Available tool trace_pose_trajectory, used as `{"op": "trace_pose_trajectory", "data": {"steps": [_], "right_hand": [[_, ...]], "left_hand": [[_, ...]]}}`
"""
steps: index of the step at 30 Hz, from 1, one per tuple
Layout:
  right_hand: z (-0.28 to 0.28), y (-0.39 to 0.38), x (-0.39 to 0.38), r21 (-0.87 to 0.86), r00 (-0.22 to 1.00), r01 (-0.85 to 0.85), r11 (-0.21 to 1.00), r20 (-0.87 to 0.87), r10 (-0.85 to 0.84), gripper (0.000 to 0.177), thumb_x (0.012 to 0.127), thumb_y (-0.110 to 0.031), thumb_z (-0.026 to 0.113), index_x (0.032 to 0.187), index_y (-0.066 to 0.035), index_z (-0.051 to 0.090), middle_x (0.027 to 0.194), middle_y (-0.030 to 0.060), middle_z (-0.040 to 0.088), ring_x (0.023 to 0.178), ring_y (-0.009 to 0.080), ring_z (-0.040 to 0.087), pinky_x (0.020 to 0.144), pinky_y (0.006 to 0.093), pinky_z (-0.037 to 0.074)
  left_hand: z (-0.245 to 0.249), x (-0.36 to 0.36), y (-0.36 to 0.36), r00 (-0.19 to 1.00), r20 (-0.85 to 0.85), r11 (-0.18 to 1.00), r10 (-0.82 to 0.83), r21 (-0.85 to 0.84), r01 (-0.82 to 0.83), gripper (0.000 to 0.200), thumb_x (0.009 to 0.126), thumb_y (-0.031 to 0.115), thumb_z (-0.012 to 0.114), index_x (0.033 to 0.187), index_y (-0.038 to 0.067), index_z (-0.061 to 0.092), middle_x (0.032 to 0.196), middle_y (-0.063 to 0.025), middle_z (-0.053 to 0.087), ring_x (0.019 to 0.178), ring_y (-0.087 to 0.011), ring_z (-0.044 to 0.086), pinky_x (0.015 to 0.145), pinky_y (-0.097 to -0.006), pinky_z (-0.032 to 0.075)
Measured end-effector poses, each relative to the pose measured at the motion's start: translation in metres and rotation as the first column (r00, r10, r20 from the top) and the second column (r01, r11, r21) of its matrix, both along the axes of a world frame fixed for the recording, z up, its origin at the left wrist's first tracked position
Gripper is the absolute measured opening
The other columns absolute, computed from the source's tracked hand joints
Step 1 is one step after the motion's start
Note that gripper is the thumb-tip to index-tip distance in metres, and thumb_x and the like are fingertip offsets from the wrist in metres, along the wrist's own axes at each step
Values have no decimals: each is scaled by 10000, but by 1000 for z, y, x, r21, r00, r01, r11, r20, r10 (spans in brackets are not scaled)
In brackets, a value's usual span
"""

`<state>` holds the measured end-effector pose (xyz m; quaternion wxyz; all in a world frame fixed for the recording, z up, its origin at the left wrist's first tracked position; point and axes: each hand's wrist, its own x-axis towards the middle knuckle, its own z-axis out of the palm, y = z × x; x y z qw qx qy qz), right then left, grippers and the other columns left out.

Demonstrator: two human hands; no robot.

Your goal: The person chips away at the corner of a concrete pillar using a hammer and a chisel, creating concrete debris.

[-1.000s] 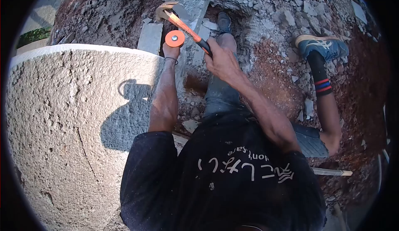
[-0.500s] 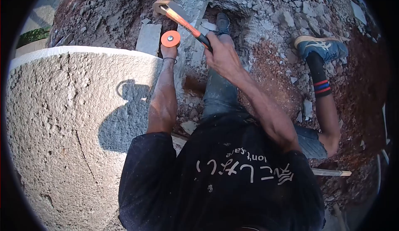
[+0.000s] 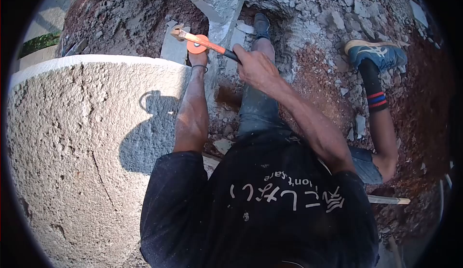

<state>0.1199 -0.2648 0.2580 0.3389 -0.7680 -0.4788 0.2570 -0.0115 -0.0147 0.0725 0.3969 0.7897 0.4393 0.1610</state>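
My right hand (image 3: 257, 68) is closed around the black grip of a hammer (image 3: 212, 46) with an orange shaft. The metal hammer head (image 3: 178, 32) is left of and beyond an orange round guard, and the shaft crosses over that guard in view. Below the guard, my left hand (image 3: 199, 59) is mostly hidden, wrapped round what looks like a chisel (image 3: 195, 50) seen end-on from its struck end. The chisel's lower part and tip are out of sight, beside the edge of a concrete block (image 3: 224, 14).
A rough, pale concrete wall (image 3: 62, 123) curves along my left, carrying my shadow. Broken rubble (image 3: 333, 22) and reddish soil (image 3: 316, 82) surround my feet. One shoe (image 3: 262, 25) is in a dug hollow; the other (image 3: 378, 55) rests to the right. A wooden strip (image 3: 389, 200) lies behind.
My right hand has swung the hammer down and slightly left, so its shaft now overlaps the orange guard. My left hand stays nearly in place.
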Motion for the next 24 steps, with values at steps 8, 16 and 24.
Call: {"op": "trace_pose_trajectory", "data": {"steps": [8,16,24], "right_hand": [[53,66,7,746,887,461,481,-375,-269,185,839,-52,585,964,-24,452,672,109,583,553,229,615,513,385,472],[19,23,29,131,997,72,989,-24,-69,222,808,-85,546,989,-8,443,687,234,578,661,446,582,583,510,433],[45,61,11,698,900,435,568,-343,-268,160,842,-51,581,916,-25,441,614,133,545,568,243,622,513,351,453]], "left_hand": [[-31,2,10,999,30,976,13,217,-19,416,748,229,710,1113,69,592,1101,-109,631,1065,-237,579,908,-347,451],[5,14,0,990,-98,995,103,-3,-104,401,743,177,693,1113,69,585,1104,-113,626,1050,-233,594,893,-348,460],[-16,6,0,990,-1,978,140,159,-138,433,718,176,716,1115,63,586,1101,-91,632,1050,-217,593,898,-341,462]]}}
